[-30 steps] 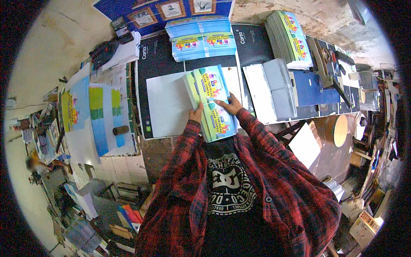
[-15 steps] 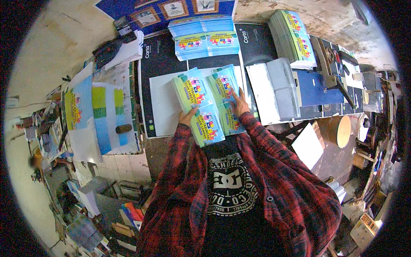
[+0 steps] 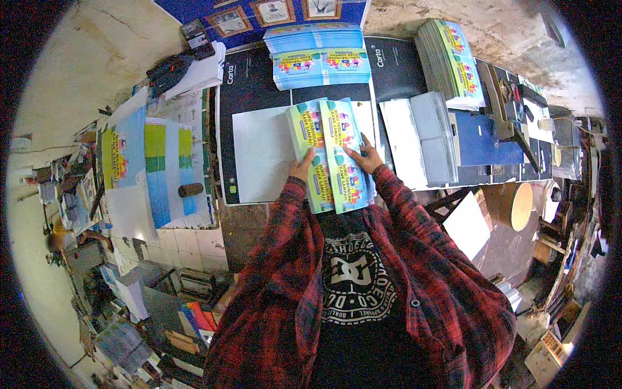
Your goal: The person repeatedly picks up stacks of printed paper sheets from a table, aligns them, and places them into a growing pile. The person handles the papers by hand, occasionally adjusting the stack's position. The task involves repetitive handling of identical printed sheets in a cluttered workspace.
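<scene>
In front of my body I have two colourful printed cover sheets, blue and yellow-green with cartoon figures. The right-hand sheet (image 3: 345, 175) overlaps the edge of the left-hand sheet (image 3: 317, 178). My left hand (image 3: 300, 166) grips the outer edge of the left sheet, thumb on top. My right hand (image 3: 367, 157) holds the outer edge of the right sheet, with its thumb lying on the print and the other fingers partly hidden. Under them is a plain pale sheet (image 3: 259, 155) on the black-topped table (image 3: 253, 94).
Stacks of matching printed sheets stand at the table's back (image 3: 321, 68) and at the back right (image 3: 453, 61). White and grey sheets (image 3: 414, 139) lie to the right, near a blue board (image 3: 483, 139). On the left, a side table holds more prints (image 3: 155, 168) and a dark cylinder (image 3: 190, 189).
My hands have drawn the two sheets together: the left one has moved right and straightened, and the right one now lies over its edge. Both sheets stay in my hands.
</scene>
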A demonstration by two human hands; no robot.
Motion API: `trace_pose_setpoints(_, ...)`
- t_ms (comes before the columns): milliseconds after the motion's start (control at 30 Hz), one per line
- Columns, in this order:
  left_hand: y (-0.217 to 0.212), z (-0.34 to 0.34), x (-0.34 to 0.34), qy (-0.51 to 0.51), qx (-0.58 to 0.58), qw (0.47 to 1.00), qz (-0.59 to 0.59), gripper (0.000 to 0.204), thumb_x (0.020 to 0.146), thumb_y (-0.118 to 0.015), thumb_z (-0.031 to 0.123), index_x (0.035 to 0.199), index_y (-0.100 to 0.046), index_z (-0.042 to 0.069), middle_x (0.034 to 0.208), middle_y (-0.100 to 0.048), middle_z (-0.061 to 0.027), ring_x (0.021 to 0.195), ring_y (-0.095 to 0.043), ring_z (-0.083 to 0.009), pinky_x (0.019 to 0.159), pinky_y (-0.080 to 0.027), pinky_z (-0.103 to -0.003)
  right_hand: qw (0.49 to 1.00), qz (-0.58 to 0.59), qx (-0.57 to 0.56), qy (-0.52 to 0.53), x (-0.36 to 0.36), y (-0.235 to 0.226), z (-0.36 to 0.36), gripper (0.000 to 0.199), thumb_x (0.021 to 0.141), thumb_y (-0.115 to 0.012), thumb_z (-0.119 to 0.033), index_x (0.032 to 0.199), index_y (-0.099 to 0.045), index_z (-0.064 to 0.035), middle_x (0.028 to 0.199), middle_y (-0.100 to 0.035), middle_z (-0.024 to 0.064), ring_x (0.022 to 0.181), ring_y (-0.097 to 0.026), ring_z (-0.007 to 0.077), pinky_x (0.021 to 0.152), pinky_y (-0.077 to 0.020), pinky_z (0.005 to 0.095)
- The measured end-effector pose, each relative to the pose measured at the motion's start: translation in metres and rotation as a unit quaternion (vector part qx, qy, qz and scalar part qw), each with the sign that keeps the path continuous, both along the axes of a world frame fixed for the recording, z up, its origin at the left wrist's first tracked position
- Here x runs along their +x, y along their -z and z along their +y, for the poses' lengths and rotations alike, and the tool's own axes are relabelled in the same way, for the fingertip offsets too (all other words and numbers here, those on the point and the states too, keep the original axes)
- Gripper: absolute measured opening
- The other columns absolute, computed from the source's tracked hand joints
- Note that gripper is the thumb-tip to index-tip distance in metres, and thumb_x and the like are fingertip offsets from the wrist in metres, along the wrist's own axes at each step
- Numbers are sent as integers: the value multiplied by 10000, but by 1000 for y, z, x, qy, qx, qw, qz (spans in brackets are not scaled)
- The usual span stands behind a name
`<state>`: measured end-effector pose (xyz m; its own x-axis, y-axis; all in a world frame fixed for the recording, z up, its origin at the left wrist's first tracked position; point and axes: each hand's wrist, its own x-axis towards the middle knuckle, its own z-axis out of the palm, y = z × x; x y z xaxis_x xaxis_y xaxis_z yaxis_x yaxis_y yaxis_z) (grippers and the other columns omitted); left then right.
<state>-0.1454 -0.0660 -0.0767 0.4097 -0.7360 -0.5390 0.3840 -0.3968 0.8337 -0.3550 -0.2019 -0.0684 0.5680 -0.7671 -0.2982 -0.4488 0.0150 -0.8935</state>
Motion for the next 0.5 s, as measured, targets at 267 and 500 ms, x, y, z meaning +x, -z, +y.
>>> trace_pose_setpoints(267,-35,-3,-3,66,-1,985,-160,378,773,-716,316,967,-665,-4,865,-683,-86,765,-634,-141,704,-497,-300,992,61,-92,53,13,-10,16,798,721,-686,-530,1201,-463,67,1287,-428,267,1105,-520,309,920,-427,362)
trace_pose_setpoints(500,-43,-9,-16,34,-17,992,-124,384,784,-704,316,989,-663,-6,899,-682,-90,779,-644,-158,710,-499,-293,993,21,34,112,10,-15,17,900,775,-641,-507,1369,-253,47,1125,-556,263,1021,-578,287,884,-448,334)
